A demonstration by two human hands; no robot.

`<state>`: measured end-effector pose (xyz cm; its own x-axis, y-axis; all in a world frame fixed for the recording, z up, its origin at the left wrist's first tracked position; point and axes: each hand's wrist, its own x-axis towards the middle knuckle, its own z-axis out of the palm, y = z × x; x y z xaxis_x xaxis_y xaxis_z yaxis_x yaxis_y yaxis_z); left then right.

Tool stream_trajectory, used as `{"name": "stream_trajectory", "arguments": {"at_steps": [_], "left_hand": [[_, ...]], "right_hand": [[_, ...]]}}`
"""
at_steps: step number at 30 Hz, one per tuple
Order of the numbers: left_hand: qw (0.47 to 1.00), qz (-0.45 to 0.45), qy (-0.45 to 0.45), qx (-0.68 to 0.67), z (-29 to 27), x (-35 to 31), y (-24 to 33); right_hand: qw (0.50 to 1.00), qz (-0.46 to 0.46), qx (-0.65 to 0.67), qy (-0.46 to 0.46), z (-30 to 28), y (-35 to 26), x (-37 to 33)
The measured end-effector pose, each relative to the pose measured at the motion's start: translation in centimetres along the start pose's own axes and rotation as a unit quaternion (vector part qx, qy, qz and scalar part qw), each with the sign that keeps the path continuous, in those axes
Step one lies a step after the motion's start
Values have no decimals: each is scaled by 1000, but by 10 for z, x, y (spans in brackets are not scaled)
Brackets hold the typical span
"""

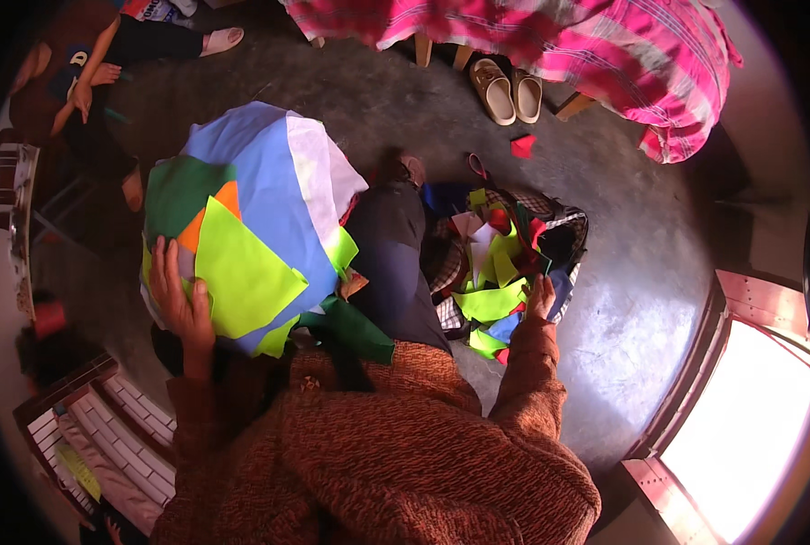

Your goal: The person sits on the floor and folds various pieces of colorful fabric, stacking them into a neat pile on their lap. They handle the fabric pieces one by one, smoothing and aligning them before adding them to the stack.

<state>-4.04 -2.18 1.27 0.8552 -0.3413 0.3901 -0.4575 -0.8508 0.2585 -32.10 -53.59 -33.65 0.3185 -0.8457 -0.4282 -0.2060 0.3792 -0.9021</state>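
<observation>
A large rounded bundle covered with blue, white, dark green, orange and lime cloth pieces (282,191) rests over my lap on the left. My left hand (182,304) lies along its near left side, fingers stretched out and thumb apart, touching the edge of a lime piece (246,268). To the right of my leg is an open checked bag (564,218) full of cloth scraps (500,250) in lime, red, white, green and blue. At the bag's near right side my right hand (541,302) reaches among the scraps, fingers extended beside a lime strip (491,302).
Tan clogs (505,94) stand by a bed with a pink plaid cover (550,36). A red scrap (522,145) lies on the grey floor. Another person (87,73) sits at the far left. Near left stands a slatted rack (105,427); a bright doorway (741,427) opens at right.
</observation>
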Motion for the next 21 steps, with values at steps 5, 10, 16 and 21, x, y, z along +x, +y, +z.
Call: {"name": "stream_trajectory", "arguments": {"at_steps": [5, 10, 16, 21], "left_hand": [[1000, -8, 23, 3, 2, -4, -1], [999, 2, 30, 12, 1, -4, -6], [999, -6, 48, 23, 7, -9, -11], [997, -25, 63, 28, 7, -12, -13]], "right_hand": [[997, -25, -79, -5, -5, -50, -32], [995, -94, -10, -21, -13, -116, -21], [975, -145, 106, -133, 13, -243, -60], [929, -195, 145, -278, 74, -335, -95]]}}
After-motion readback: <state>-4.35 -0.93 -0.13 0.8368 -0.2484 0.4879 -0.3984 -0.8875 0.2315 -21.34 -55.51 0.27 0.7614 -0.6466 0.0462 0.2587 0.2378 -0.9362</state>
